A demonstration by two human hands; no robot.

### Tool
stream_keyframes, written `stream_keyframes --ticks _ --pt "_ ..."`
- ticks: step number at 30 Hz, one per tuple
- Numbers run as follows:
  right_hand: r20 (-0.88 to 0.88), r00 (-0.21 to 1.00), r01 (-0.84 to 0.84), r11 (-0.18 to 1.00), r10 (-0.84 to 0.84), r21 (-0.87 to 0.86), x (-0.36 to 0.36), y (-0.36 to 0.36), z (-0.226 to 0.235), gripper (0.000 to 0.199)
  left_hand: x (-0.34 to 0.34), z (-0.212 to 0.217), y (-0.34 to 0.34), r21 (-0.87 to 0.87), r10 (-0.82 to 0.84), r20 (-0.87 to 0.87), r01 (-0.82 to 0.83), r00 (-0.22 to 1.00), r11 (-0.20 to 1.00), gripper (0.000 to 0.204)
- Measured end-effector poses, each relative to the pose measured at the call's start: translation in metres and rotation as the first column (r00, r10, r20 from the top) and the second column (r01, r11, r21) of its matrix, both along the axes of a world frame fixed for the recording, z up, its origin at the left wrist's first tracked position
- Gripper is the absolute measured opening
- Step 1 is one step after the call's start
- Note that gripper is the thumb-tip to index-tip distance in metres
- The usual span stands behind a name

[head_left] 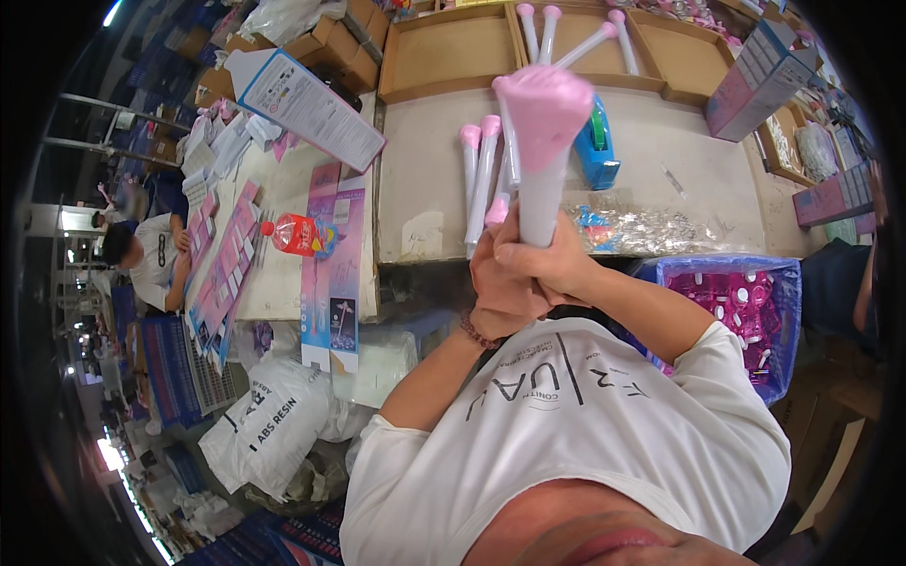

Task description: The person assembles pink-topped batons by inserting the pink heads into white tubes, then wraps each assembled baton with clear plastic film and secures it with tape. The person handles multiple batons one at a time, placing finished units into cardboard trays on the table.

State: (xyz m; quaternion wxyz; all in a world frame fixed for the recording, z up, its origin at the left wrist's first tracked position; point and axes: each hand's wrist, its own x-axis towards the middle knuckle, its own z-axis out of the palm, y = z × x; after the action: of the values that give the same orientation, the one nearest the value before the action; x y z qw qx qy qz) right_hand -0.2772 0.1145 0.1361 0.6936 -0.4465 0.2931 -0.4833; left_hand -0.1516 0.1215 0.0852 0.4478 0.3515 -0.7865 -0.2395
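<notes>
Head view: left hand (500, 278) and right hand (559, 259) clasp one pink-topped wand (549, 113); similar wands (623, 43) lie in the cardboard tray (575, 24) and on the table (423, 141); work looks midway.

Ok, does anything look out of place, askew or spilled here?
Mildly: one pink-tipped stick lies slantwise in the cardboard tray, while the neighbouring sticks run roughly front to back. No spill or damage stands out.

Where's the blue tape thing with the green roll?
In the head view, the blue tape dispenser is on the table, just right of the held pink-headed white wand and beyond the clear plastic bags.
</notes>
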Motion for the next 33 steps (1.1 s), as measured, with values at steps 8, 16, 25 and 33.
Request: stream_keyframes --ticks 8,16,25,33 --pt "-0.696 0.712 -0.086 0.973 -0.089 -0.213 -0.013 -0.017 -0.018 0.040 0.055 0.027 -0.021 0.615 -0.035 -0.480 0.365 0.876 0.699 0.098" --pt "-0.893 0.445 -0.308 0.948 0.072 -0.077 0.004 -0.009 0.000 0.038 0.031 0.033 -0.034 0.413 0.229 -0.855 0.342 0.465 0.844 0.022" --pt "-0.217 0.972 -0.009 0.935 0.091 0.353 -0.041 -0.008 -0.055 0.039 0.079 0.062 -0.041 0.119 -0.014 -0.947 0.389 0.321 0.914 0.014" --pt "-0.466 0.883 0.131 0.984 -0.059 0.123 -0.031 0.001 -0.151 0.050 -0.007 0.058 0.010 -0.006 -0.583 -0.475 0.660 0.659 0.751 0.031"
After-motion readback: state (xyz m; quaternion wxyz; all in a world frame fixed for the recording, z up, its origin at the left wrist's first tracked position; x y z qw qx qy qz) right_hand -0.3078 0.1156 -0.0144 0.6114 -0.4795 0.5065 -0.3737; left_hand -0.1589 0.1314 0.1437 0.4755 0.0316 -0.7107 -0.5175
